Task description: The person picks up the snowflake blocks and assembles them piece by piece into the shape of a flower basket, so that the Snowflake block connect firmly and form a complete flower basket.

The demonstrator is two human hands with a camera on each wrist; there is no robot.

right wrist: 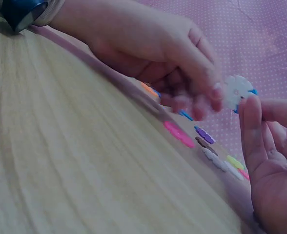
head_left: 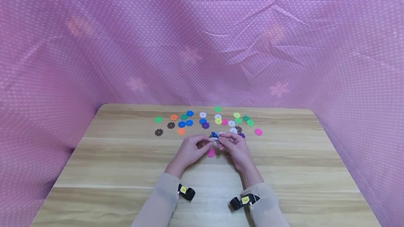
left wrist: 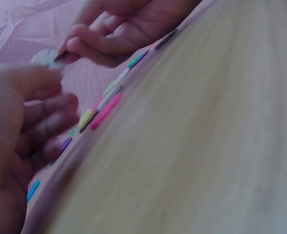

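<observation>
Head view shows the left hand (head_left: 190, 150) and the right hand (head_left: 236, 150) meeting above a wood-grain table (head_left: 300, 171), fingertips close together over a small cluster of pieces. The left thumb and forefinger pinch a white plastic flower-shaped disc with a notched rim (right wrist: 237, 87), its other fingers loosely curled. Close against that disc sit bits of a blue plastic piece (right wrist: 253, 91); the right fingers pinch a thin brown piece (left wrist: 61, 54), seen nearly edge-on in the left wrist view. Whether the brown one is slotted in or only touching, I cannot tell.

As for progress, the work looks early: one small held group seems to have been started, apparently white with blue, and the brown piece is probably being fitted. Many discs lie loose beyond the hands, including an orange disc (head_left: 181, 131), a dark purple disc (head_left: 205, 125) and a bright green disc (head_left: 217, 109), while a hot-pink disc (head_left: 210, 153) lies nearer, between the hands, not yet joined to anything
</observation>
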